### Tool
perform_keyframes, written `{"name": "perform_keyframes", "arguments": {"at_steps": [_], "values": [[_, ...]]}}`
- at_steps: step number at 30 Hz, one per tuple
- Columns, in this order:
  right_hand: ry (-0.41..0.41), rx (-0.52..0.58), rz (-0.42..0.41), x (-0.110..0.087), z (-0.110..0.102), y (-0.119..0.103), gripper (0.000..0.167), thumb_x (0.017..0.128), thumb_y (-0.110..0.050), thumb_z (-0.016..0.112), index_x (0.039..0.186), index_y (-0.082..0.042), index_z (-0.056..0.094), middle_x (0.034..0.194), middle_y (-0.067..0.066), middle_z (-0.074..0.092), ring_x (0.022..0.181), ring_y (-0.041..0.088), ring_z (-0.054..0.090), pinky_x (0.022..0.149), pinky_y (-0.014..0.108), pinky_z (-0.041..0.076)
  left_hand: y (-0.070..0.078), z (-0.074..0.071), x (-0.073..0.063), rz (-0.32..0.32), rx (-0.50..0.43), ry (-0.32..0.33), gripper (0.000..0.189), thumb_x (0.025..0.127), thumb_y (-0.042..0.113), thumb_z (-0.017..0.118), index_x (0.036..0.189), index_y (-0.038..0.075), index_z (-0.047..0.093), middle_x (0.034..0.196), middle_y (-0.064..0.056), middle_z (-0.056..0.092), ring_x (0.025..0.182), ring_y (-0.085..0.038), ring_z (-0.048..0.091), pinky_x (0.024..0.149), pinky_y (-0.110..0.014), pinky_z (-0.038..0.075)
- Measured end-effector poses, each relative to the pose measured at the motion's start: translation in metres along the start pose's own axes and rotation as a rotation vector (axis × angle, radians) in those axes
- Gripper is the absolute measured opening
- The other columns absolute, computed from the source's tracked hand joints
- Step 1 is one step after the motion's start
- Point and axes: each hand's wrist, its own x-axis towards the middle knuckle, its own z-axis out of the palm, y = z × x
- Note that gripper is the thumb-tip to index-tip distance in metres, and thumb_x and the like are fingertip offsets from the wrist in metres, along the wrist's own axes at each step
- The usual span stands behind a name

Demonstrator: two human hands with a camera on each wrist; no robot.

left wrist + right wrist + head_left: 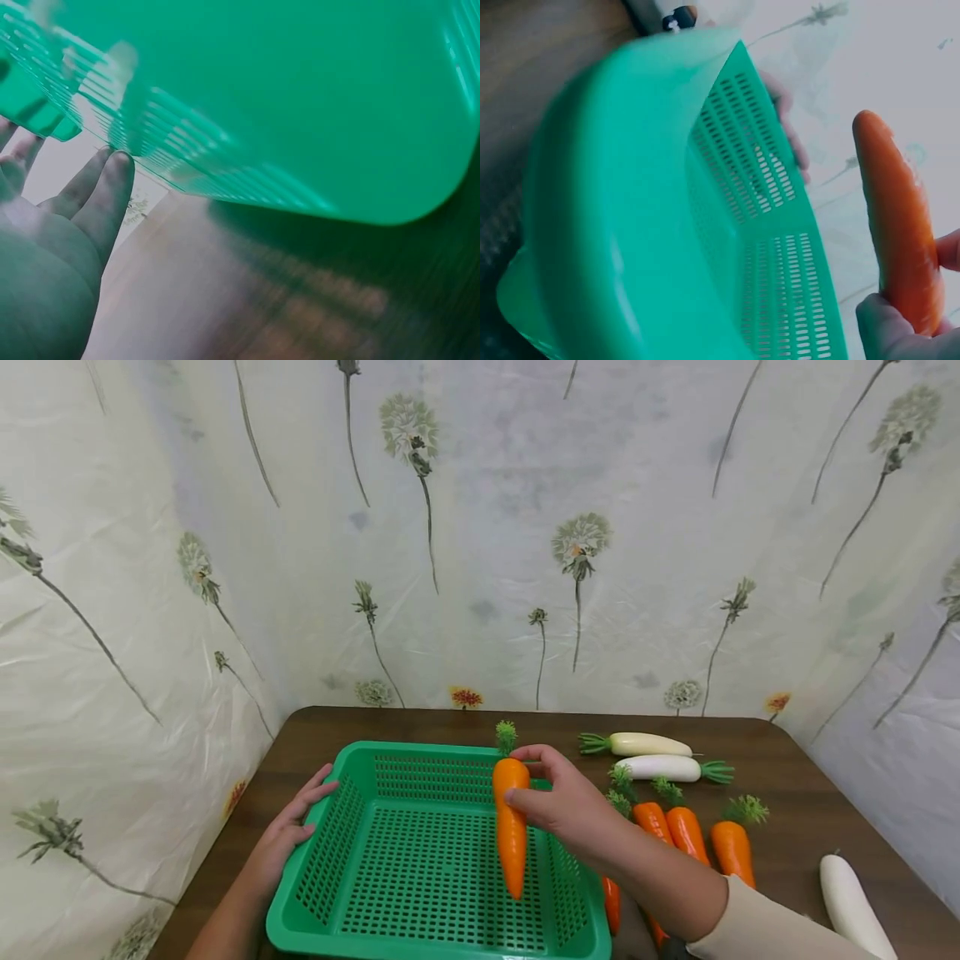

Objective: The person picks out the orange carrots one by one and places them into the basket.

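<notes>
My right hand (562,793) pinches an orange carrot (512,827) near its thick, green-topped end and holds it over the right part of a green plastic basket (442,940). The carrot's tip points down towards me. In the right wrist view, the thumb and fingers grip the carrot (900,225) at its thick end, beside the basket's slotted wall (780,292). My left hand (281,839) rests against the basket's left rim with fingers extended. From the left wrist, the fingertips of this hand (67,217) touch the basket's outer side (300,112).
Several carrots (686,835) lie right of the basket, partly behind my right forearm. Two white radishes with green tops (651,744) lie at the back right of the brown table (780,760). Another long white vegetable (855,902) lies near the right edge. A flower-patterned curtain (480,527) hangs behind.
</notes>
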Motion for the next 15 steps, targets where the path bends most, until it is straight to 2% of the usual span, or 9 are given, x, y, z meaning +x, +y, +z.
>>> {"name": "perform_keyframes", "arguments": {"at_steps": [4, 9, 15], "values": [[-0.008, -0.018, -0.007, 0.011, 0.003, 0.003, 0.051, 0.096, -0.009, 0.07, 0.143, -0.012, 0.048, 0.143, 0.02, 0.045, 0.104, 0.031, 0.069, 0.091, 0.041, 0.059, 0.0, 0.001, -0.001, 0.009, 0.011, 0.004, 0.053, 0.102, -0.006, 0.031, 0.155, -0.013, 0.034, 0.176, -0.001, 0.016, 0.151, 0.01, 0.021, 0.109, -0.015, 0.038], [-0.063, -0.048, -0.027, 0.023, 0.003, 0.008, 0.053, 0.097, -0.011, 0.069, 0.145, -0.011, 0.045, 0.148, 0.019, 0.042, 0.105, 0.03, 0.068, 0.091, 0.041, 0.058, 0.002, -0.001, -0.002, 0.006, 0.029, 0.019, 0.054, 0.1, -0.007, 0.032, 0.154, -0.014, 0.035, 0.176, -0.001, 0.017, 0.15, 0.011, 0.022, 0.108, -0.015, 0.039], [-0.078, -0.028, 0.006, 0.024, 0.0, 0.003, 0.053, 0.098, -0.01, 0.068, 0.145, -0.009, 0.044, 0.145, 0.022, 0.042, 0.107, 0.029, 0.068, 0.095, 0.04, 0.057, 0.003, 0.0, -0.002, -0.009, 0.029, 0.018, 0.054, 0.1, -0.006, 0.032, 0.154, -0.013, 0.035, 0.176, -0.002, 0.016, 0.15, 0.011, 0.022, 0.108, -0.016, 0.039]]}}
